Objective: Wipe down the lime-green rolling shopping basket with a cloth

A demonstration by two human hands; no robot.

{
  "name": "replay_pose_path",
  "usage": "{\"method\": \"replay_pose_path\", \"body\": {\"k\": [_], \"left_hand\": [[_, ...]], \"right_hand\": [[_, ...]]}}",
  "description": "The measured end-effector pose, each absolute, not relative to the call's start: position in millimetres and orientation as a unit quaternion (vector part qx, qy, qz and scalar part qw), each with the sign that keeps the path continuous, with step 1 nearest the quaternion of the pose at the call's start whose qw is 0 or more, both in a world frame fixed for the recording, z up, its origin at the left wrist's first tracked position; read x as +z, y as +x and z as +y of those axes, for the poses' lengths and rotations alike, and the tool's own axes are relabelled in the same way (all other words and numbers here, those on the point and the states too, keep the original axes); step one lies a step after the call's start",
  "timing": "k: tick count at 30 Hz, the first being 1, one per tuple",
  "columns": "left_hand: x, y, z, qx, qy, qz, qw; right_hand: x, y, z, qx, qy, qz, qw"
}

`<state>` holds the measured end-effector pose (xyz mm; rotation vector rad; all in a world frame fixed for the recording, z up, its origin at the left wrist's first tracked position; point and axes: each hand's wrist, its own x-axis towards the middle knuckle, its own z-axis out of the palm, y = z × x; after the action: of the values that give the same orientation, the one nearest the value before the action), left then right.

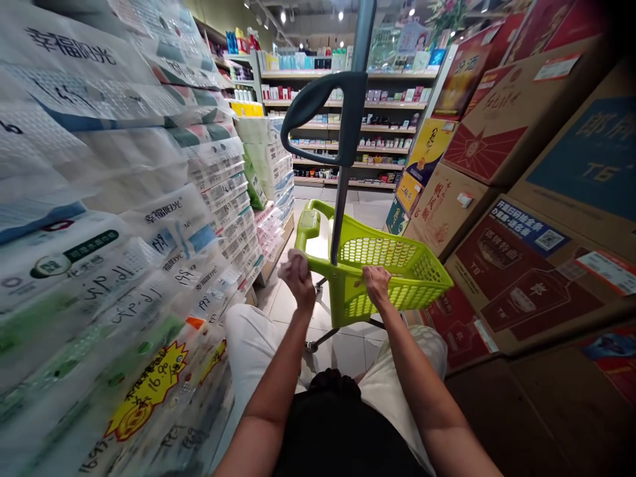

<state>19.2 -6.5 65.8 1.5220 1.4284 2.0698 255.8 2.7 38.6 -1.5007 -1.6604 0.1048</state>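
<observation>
A lime-green shopping cart (342, 298) with a perforated basket stands in front of my knees. From it rises a grey pole with a dark loop-shaped handle (346, 119). My left hand (301, 281) is closed around a crumpled pale cloth (293, 263), close against the cart's left end. The fingers of my right hand (376, 281) are wrapped over the near rim of the basket, right of the pole. Through the opening at the left, part of a white surface shows.
Stacked tissue packs (163, 218) with handwritten prices rise close on my left. Cardboard boxes (527, 265) are piled high on my right. Beyond the cart, stocked shelves (348, 103) cross the end of the tiled aisle (370, 196).
</observation>
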Motion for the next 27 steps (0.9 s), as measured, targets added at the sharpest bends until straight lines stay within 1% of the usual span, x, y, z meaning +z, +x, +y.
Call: {"method": "replay_pose_path", "body": {"k": [3,6,9,13,15,18,23,25,27], "left_hand": [[48.3,36.7,-19.6,0.693,0.549,0.465,0.045],[48.7,40.1,-13.8,0.709,0.52,0.475,0.046],[38.8,49.6,-9.5,0.715,0.475,0.502,0.105],[-1.6,69.4,-24.4,0.68,0.483,0.503,0.227],[-18.3,72.8,-33.4,0.675,0.478,0.498,0.26],[-22.0,70.5,-39.0,0.686,0.478,0.477,0.27],[-4.0,73.0,-35.0,0.698,0.495,0.459,0.239],[-9.2,76.8,-38.9,0.691,0.477,0.478,0.257],[-20.7,79.9,-47.2,0.671,0.456,0.501,0.301]], "right_hand": [[37.6,259.0,2.4,0.052,-0.597,-0.675,0.431],[39.9,257.6,0.4,0.052,-0.599,-0.68,0.42],[42.9,247.6,-3.0,0.037,-0.605,-0.672,0.425],[44.5,235.4,-6.6,0.023,-0.599,-0.668,0.441],[43.5,234.7,-6.5,0.021,-0.594,-0.669,0.446],[40.4,239.2,-4.3,0.023,-0.59,-0.676,0.44],[38.5,246.0,-2.9,0.027,-0.591,-0.677,0.438],[39.4,246.8,-4.0,0.027,-0.593,-0.671,0.444],[39.9,247.7,-5.0,0.029,-0.592,-0.668,0.449]]}}
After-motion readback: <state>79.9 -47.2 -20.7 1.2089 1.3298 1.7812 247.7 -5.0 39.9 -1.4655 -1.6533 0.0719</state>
